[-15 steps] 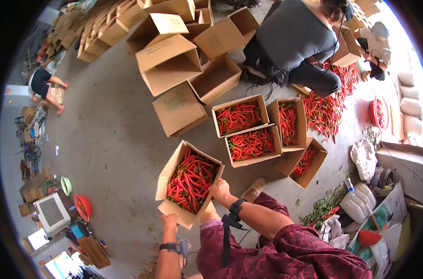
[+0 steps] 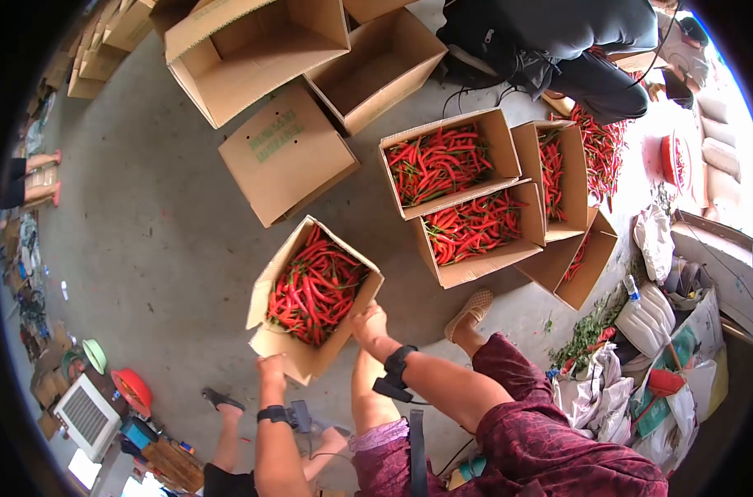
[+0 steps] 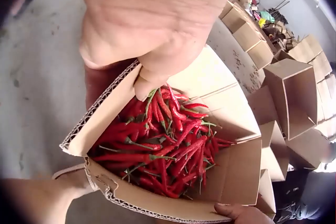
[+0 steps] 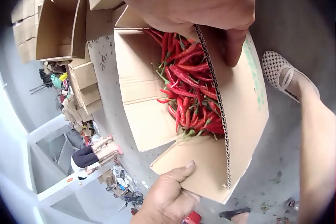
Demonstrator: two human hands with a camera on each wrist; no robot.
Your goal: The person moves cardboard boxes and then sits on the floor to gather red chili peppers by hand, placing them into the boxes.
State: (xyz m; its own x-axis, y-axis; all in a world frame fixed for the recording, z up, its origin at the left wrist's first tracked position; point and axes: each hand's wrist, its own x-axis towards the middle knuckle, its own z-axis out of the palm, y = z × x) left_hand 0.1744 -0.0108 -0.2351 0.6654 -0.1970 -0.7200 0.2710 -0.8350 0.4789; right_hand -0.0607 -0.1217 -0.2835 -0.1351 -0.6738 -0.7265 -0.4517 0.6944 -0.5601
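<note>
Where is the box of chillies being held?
The held box is left of centre in the head view, gripped by the left hand and right hand, left of the nearest filled box.

No words legible; head view: 1 block of green lettering [image 2: 277,137] on broad face of floor carton [image 2: 289,182], too blurred to read; right wrist view: 1 faint green marking [image 4: 256,79] down outer side of chilli-filled carton [image 4: 244,124], steeply angled, unreadable
</note>
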